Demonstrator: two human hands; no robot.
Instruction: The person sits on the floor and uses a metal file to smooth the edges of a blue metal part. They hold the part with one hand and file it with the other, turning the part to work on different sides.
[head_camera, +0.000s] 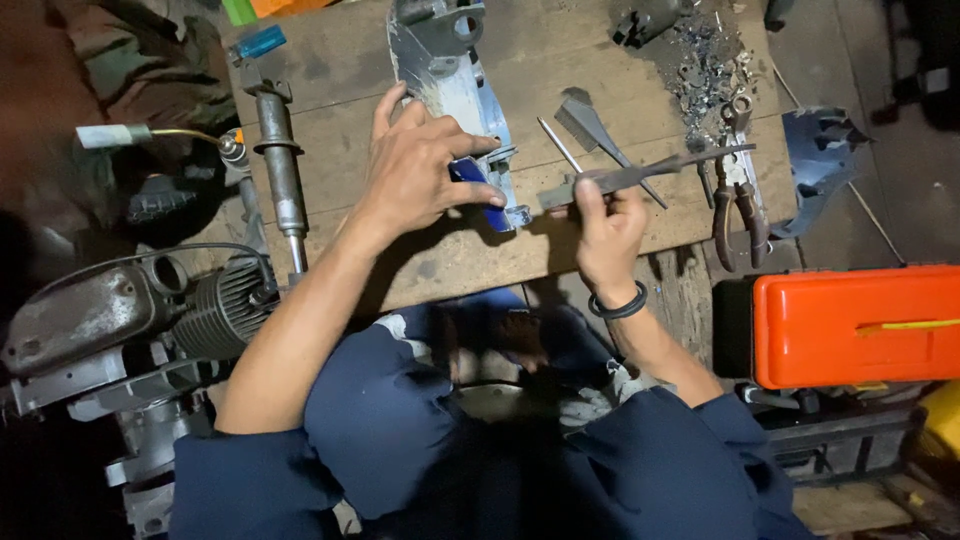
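Filing at the bench (340, 90)

I've got L hand (415, 170) closed on blue tool (478, 190), bracing grey casting (450, 80) flat; R hand (605, 225) pinches file (640, 175) by its end, raised just beside casting w/ pliers (740, 200) near.

— What colours mark the bench? 
— A brown wooden board (340, 80), a pale blue-grey metal casing (440, 70), a deep blue handle (478, 188).

— And around it? 
— A bright orange toolbox (850, 325) with a yellow strip, rust-brown pliers (738, 205), a black wristband (618, 305), navy trousers (400, 440), a grey ribbed engine (215, 310).
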